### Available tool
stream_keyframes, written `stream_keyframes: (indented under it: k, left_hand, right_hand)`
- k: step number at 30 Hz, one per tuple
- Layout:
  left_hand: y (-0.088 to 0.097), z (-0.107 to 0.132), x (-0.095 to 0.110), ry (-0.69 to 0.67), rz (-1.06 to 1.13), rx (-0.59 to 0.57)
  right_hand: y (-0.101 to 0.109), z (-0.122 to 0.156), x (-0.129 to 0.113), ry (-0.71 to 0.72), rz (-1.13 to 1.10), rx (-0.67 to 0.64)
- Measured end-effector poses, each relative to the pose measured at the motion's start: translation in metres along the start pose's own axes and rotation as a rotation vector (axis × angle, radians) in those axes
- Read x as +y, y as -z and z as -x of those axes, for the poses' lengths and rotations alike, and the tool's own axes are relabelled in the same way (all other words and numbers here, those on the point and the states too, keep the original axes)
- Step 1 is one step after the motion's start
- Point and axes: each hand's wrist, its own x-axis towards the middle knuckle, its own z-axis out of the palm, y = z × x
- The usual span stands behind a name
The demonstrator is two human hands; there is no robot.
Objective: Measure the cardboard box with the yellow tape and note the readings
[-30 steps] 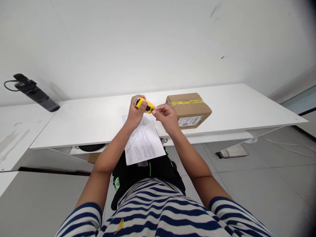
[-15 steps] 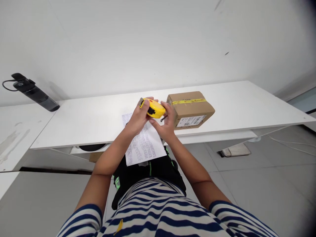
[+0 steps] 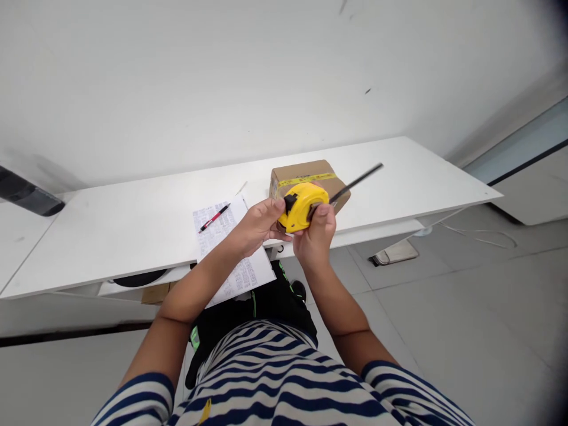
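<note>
Both hands hold a yellow tape measure [image 3: 300,205] in front of my chest, above the near edge of the white table [image 3: 133,231]. My left hand [image 3: 258,220] grips its left side with curled fingers. My right hand [image 3: 318,232] wraps around its right side and underside. A dark strip of tape blade [image 3: 361,176] sticks out to the upper right, over a brown cardboard box [image 3: 307,176] sealed with yellow tape. The box stands on the table just behind my hands.
A printed sheet [image 3: 228,251] lies on the table left of my hands and overhangs the edge, with a red and black pen [image 3: 215,217] on it. A dark bottle [image 3: 26,196] lies at far left. A black bag [image 3: 261,305] rests on my lap.
The tape blade has come out to the upper right. My right hand moved from pinching the tip to gripping the case. The view swung right, and the pen now shows on the paper.
</note>
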Motion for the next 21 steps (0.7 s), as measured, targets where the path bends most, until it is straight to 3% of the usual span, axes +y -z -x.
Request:
stream_keyframes:
  k: [3, 8, 14, 17, 21]
  left_hand:
    - [-0.005, -0.005, -0.005, 0.004, 0.039, 0.026]
    - [-0.015, -0.006, -0.001, -0.017, -0.008, 0.045]
    - [-0.019, -0.010, 0.011, -0.093, -0.272, 0.081]
    - [-0.017, -0.021, 0.021, -0.089, -0.448, 0.076]
    - [-0.024, -0.038, 0.031, -0.106, -0.532, 0.067]
  right_hand:
    - [0.012, -0.004, 0.002, -0.088, -0.057, -0.013]
    - [0.036, -0.004, -0.003, -0.027, -0.019, -0.072]
    - [0.052, -0.011, -0.011, 0.028, 0.028, -0.144]
    - [0.056, -0.024, -0.009, 0.076, 0.062, -0.227]
    - [0.052, -0.047, -0.001, 0.112, 0.162, -0.228]
